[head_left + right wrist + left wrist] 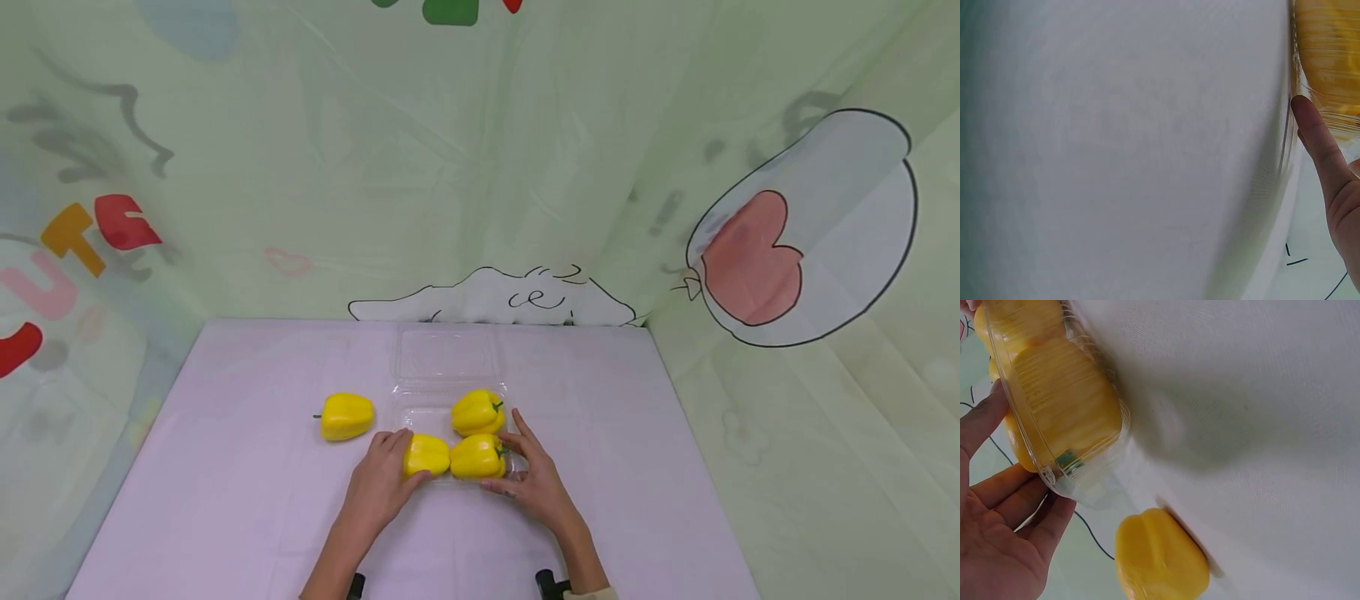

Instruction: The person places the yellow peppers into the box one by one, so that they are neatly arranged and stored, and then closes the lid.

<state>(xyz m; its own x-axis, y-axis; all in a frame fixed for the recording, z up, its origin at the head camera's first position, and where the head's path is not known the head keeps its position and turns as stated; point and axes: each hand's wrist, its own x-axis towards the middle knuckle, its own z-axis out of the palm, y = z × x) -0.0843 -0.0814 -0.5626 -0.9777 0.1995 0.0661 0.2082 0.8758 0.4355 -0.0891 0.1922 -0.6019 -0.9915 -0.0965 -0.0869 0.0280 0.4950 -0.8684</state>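
A clear plastic box with its lid folded back stands on the table. Inside are three yellow bell peppers: one front left, one front right and one back right. My left hand grips the box's left end, its thumb on the front rim and the fingers round the corner by the front-left pepper. With my right hand I hold the opposite end, thumb at the front wall, fingers round the right side. Another yellow bell pepper lies outside, to the left.
A pale lilac cloth covers the table. Behind it and at both sides hang light green printed sheets with cartoon drawings. The open lid extends toward the table's back edge.
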